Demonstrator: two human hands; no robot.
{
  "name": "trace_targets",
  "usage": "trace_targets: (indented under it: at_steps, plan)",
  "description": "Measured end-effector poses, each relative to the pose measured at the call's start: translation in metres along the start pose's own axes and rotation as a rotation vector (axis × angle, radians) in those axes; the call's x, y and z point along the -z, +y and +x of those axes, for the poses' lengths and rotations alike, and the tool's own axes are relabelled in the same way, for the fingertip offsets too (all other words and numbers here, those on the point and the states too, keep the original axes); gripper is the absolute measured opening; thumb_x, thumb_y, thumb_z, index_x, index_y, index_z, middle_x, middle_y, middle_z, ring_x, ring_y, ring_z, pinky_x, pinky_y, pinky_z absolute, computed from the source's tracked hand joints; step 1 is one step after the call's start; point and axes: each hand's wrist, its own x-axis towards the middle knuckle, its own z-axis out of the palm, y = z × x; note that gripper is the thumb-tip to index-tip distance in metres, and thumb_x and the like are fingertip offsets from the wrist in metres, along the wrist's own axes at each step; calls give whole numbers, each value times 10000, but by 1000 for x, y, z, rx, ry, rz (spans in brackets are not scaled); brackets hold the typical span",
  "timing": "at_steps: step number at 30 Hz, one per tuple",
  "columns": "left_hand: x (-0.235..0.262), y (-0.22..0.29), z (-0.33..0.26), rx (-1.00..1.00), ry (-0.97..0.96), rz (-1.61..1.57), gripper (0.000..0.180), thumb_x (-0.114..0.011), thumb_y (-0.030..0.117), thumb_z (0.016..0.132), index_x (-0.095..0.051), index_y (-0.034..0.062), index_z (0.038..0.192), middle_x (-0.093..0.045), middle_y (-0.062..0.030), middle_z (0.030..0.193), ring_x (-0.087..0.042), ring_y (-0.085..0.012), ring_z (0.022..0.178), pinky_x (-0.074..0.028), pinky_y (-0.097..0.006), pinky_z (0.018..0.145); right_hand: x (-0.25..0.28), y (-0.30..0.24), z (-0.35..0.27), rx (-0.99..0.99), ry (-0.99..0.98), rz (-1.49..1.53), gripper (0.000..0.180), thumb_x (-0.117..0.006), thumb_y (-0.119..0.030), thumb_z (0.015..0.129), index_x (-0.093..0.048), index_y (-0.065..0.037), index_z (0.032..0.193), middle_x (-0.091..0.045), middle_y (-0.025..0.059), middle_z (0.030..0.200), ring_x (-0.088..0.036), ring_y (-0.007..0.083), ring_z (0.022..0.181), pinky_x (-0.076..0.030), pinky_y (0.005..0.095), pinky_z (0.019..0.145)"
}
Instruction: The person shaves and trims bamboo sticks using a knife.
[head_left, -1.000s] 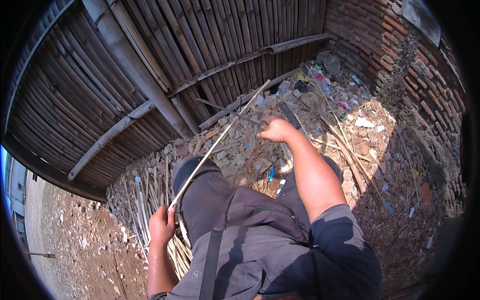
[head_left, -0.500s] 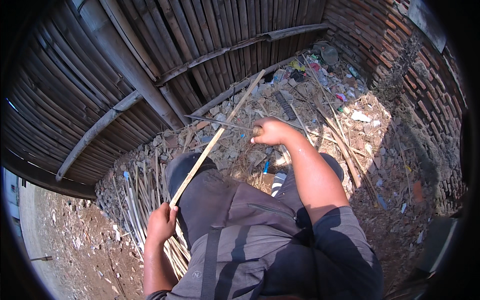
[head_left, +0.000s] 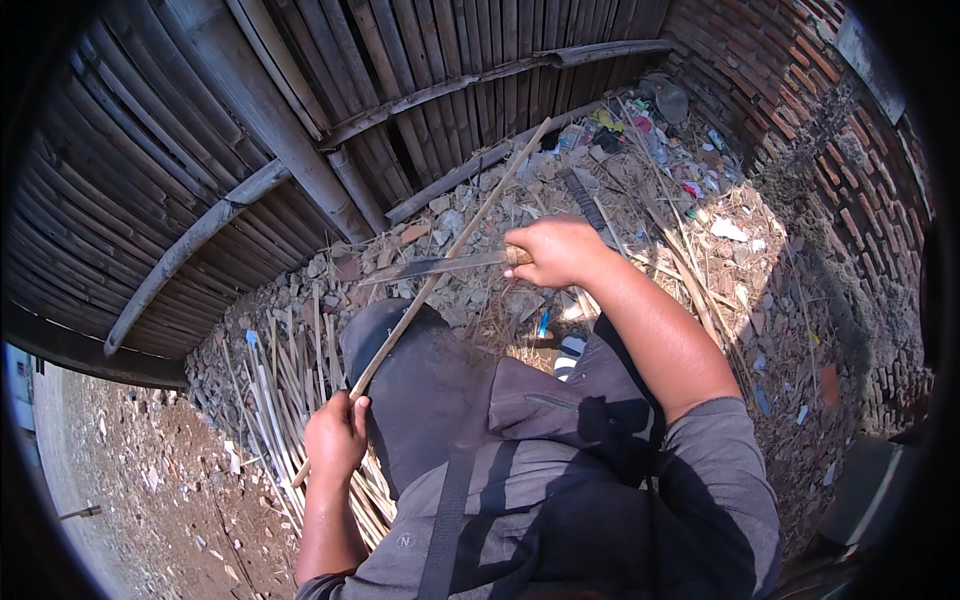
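Ground: bare earth strewn with rubble, dry stalks and scraps of coloured litter [head_left: 640, 120].
Walls: a bamboo-slat fence [head_left: 330, 90] closes the far side and the left; a brick wall [head_left: 800, 90] closes the right, the two meeting at the far corner.
Pile: split bamboo strips [head_left: 285, 380] lie just beside the left knee.
Left hand [head_left: 335, 440]: fingers clenched around the lower end of a long bamboo stick [head_left: 450, 250], which slants up toward the fence.
Right hand [head_left: 555, 250]: fingers clenched on the handle of a knife [head_left: 430, 268], its blade crossing the stick.
Open room: lower left, dirt ground [head_left: 150, 500] past the fence.
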Motion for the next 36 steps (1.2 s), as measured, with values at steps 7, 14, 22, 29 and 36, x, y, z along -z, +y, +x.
trace_targets:
  at_steps: [7,14,22,29,36]
  plan:
    - [-15,7,-5,-65,198,153,215,-663,262,938,-614,62,875,-648,-161,745,-634,-402,667,-492,-489,597,-38,7,-3,-114,-22,235,440,-719,-374,830,-653,-131,1190,-701,182,1049,-664,355,1045,-529,474,883]
    - [-37,1,-1,-157,341,298,194,-670,274,933,-638,84,912,-665,-117,766,-637,-342,644,-498,-446,576,-52,93,16,-389,-58,590,323,-737,-286,794,-679,-70,1027,-709,177,996,-674,352,980,-519,440,855]
    - [-22,-9,-12,-219,347,317,168,-698,238,907,-639,81,901,-673,-111,774,-650,-336,654,-508,-434,576,-53,28,-4,-25,-87,254,259,-655,-163,742,-662,-61,980,-692,210,1014,-665,395,969,-526,467,875]
    - [9,-41,-35,-210,305,393,166,-716,219,881,-654,73,930,-689,-102,802,-667,-324,674,-514,-425,582,-61,58,2,-327,20,207,318,-649,-194,801,-678,-129,1110,-696,165,1123,-661,352,1060,-531,437,909]
    - [16,-89,-51,-272,309,357,154,-712,206,884,-638,72,907,-653,-109,750,-627,-319,605,-496,-415,542,-89,67,10,-316,78,363,302,-676,-203,762,-658,-99,1044,-699,178,1023,-665,374,986,-530,459,851]
